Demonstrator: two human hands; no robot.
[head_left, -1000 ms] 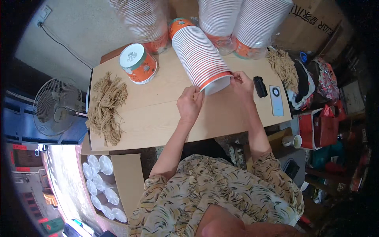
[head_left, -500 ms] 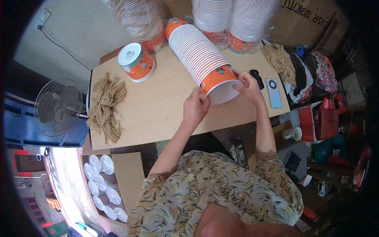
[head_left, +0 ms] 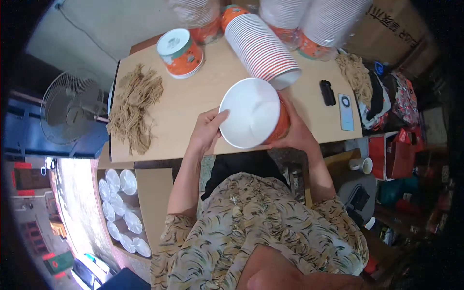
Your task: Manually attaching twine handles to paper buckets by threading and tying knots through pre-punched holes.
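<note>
Between my two hands is a paper bucket [head_left: 250, 113], white inside and orange outside, its mouth tilted up toward me. My left hand [head_left: 207, 129] pinches the rim on the left, thumb over the edge. Around the bucket's right side wraps my right hand [head_left: 297, 130], its fingers partly hidden behind the wall. Just beyond lies a long stack of nested paper buckets [head_left: 261, 46] on its side, open end toward me. To the left, an upside-down orange bucket [head_left: 186, 58] stands on the table with its white base up.
A bundle of tan twine [head_left: 137, 106] lies at the table's left. Wrapped bucket stacks [head_left: 331, 24] stand at the back. A black object [head_left: 327, 93] and a phone [head_left: 346, 112] are at right. Below left, a carton [head_left: 153, 208] holds clear plastic cups; a fan [head_left: 72, 106] stands beyond.
The end bucket has come off the lying stack and is now in both hands, nearer me, with its mouth turned upward. The stack stays on the table.
</note>
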